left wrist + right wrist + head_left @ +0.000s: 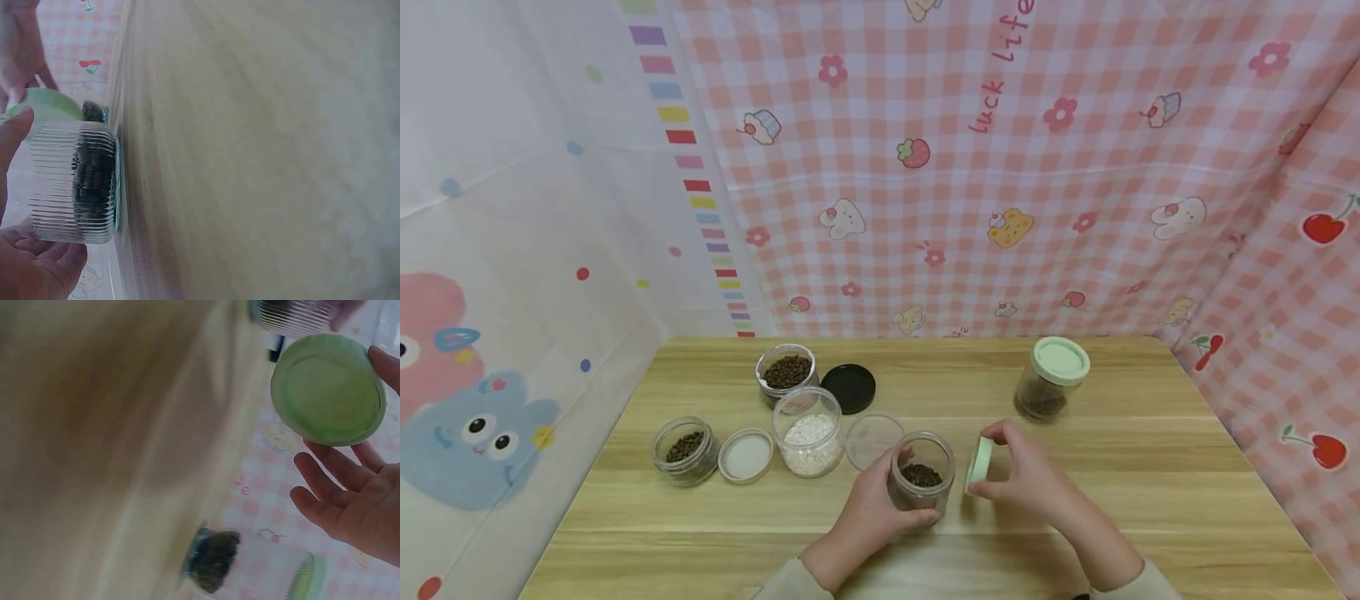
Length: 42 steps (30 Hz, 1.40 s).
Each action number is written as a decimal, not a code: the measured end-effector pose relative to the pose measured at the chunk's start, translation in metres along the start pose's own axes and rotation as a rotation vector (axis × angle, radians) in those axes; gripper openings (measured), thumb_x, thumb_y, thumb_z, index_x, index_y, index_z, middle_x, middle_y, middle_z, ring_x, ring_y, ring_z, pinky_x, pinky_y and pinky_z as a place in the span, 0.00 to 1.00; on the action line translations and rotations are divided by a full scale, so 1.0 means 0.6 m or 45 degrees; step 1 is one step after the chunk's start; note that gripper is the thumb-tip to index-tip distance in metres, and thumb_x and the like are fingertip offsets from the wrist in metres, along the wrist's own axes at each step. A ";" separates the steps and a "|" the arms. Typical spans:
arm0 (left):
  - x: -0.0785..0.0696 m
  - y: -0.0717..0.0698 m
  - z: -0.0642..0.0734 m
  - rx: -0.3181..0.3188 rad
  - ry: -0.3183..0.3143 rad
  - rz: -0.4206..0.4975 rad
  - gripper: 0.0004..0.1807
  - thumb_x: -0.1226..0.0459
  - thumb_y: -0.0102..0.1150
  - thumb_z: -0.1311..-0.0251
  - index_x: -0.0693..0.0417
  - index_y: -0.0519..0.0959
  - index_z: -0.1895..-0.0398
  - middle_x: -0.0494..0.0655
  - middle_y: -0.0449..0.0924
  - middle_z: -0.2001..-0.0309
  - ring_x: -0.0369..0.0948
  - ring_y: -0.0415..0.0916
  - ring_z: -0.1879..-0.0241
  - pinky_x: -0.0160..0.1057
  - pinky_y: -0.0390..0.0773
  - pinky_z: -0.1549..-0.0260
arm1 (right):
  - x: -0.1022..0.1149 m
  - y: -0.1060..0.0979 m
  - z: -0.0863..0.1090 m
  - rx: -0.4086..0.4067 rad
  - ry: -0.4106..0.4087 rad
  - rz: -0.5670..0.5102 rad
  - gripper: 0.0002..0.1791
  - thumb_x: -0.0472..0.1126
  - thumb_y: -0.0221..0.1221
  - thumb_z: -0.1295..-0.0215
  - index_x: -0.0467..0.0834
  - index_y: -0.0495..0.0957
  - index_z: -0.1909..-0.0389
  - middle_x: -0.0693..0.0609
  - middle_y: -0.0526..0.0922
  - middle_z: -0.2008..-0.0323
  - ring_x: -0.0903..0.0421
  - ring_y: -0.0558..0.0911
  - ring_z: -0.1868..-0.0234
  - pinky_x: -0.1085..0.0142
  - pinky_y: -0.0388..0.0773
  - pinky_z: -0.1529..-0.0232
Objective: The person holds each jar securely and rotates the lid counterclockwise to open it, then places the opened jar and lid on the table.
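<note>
My left hand [871, 515] grips a clear ribbed jar [921, 497] near the front middle of the wooden table. The jar is upright and open, with small dark pellets [921, 476] at its bottom. Just right of it, my right hand [1033, 477] pinches a pale green lid [981, 461] by its edge, thumb on one side and fingertips on the other. The lid is tipped on edge, apart from the jar's mouth; its round face [329, 390] fills the right wrist view's upper right. Ribbed sides of the jar [53, 181] show in the left wrist view.
A second jar with a green lid [1060, 361] stands at the back right. On the left are a tub of white flakes [812, 446], two jars of brown pellets [786, 372], a white lid [747, 456], a black lid [848, 388] and a clear lid [874, 440]. Patterned cloth [955, 192] hangs behind.
</note>
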<state>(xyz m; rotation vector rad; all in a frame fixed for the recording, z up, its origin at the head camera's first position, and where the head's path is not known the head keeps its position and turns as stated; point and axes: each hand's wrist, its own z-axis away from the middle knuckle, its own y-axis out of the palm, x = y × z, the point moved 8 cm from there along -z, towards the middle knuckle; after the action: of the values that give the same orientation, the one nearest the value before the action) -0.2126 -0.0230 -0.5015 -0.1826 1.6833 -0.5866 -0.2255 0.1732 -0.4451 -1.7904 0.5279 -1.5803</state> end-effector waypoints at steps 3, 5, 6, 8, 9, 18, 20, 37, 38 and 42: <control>-0.001 -0.001 0.000 -0.004 0.001 -0.001 0.49 0.50 0.78 0.65 0.56 0.66 0.36 0.48 0.74 0.40 0.45 0.69 0.39 0.51 0.66 0.38 | -0.016 0.016 0.002 0.039 0.015 -0.007 0.37 0.49 0.76 0.62 0.44 0.71 0.50 0.48 0.79 0.48 0.41 0.74 0.42 0.41 0.68 0.41; -0.001 0.000 0.000 -0.007 0.002 -0.007 0.49 0.50 0.78 0.65 0.56 0.67 0.36 0.48 0.74 0.40 0.45 0.69 0.39 0.51 0.67 0.38 | -0.020 0.024 0.003 0.053 0.019 -0.028 0.36 0.49 0.76 0.63 0.44 0.71 0.51 0.47 0.79 0.48 0.39 0.74 0.41 0.41 0.67 0.40; -0.001 0.000 0.000 -0.008 0.001 -0.009 0.49 0.50 0.78 0.65 0.56 0.67 0.36 0.48 0.75 0.41 0.45 0.69 0.39 0.51 0.67 0.38 | -0.020 0.027 0.004 0.060 0.015 -0.039 0.36 0.49 0.76 0.63 0.43 0.71 0.51 0.46 0.79 0.48 0.38 0.73 0.41 0.40 0.67 0.40; -0.001 0.000 0.001 -0.010 0.001 -0.015 0.49 0.50 0.78 0.66 0.56 0.67 0.37 0.48 0.75 0.41 0.45 0.69 0.39 0.51 0.67 0.38 | -0.020 0.030 0.005 0.068 0.010 -0.058 0.36 0.49 0.76 0.63 0.42 0.71 0.52 0.44 0.79 0.47 0.37 0.73 0.41 0.39 0.66 0.40; -0.001 0.000 0.001 -0.010 0.001 -0.018 0.49 0.50 0.78 0.66 0.56 0.67 0.37 0.48 0.75 0.41 0.45 0.69 0.39 0.51 0.67 0.38 | -0.020 0.032 0.005 0.074 0.013 -0.069 0.36 0.48 0.76 0.63 0.42 0.71 0.52 0.44 0.79 0.47 0.37 0.73 0.41 0.39 0.66 0.40; 0.001 0.000 0.001 -0.014 0.004 -0.020 0.49 0.50 0.78 0.66 0.56 0.67 0.37 0.48 0.75 0.41 0.45 0.70 0.39 0.50 0.67 0.38 | -0.026 0.033 0.010 0.115 0.040 -0.010 0.39 0.46 0.78 0.68 0.42 0.70 0.52 0.45 0.78 0.49 0.40 0.74 0.43 0.41 0.68 0.41; 0.002 0.000 0.001 -0.014 0.000 -0.019 0.49 0.50 0.78 0.66 0.56 0.67 0.37 0.48 0.75 0.41 0.45 0.70 0.39 0.50 0.67 0.38 | -0.030 0.035 0.011 0.119 0.041 0.053 0.42 0.45 0.79 0.71 0.41 0.70 0.50 0.45 0.78 0.50 0.42 0.74 0.45 0.43 0.69 0.42; 0.002 -0.002 0.000 -0.024 -0.004 -0.036 0.49 0.49 0.78 0.67 0.56 0.68 0.38 0.47 0.75 0.41 0.45 0.70 0.39 0.50 0.67 0.38 | -0.031 0.082 0.003 0.202 -0.033 0.372 0.50 0.35 0.76 0.83 0.34 0.72 0.46 0.44 0.75 0.52 0.44 0.71 0.50 0.48 0.74 0.48; 0.002 -0.002 0.000 -0.024 -0.004 -0.036 0.49 0.49 0.78 0.67 0.56 0.68 0.38 0.47 0.75 0.41 0.45 0.70 0.39 0.50 0.67 0.38 | -0.031 0.082 0.002 0.199 -0.036 0.372 0.50 0.34 0.76 0.83 0.34 0.72 0.46 0.44 0.74 0.52 0.44 0.71 0.50 0.49 0.74 0.48; 0.002 -0.001 0.000 -0.023 -0.004 -0.031 0.49 0.48 0.78 0.67 0.56 0.68 0.38 0.47 0.75 0.41 0.45 0.70 0.39 0.50 0.67 0.38 | -0.031 0.083 0.002 0.189 -0.043 0.368 0.49 0.33 0.77 0.84 0.34 0.72 0.46 0.44 0.74 0.53 0.44 0.70 0.50 0.49 0.74 0.48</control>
<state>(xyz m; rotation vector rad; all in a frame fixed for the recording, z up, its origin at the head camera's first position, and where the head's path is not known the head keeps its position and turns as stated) -0.2127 -0.0242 -0.5019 -0.2172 1.6859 -0.5897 -0.2207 0.1524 -0.4936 -1.5503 0.6075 -1.3523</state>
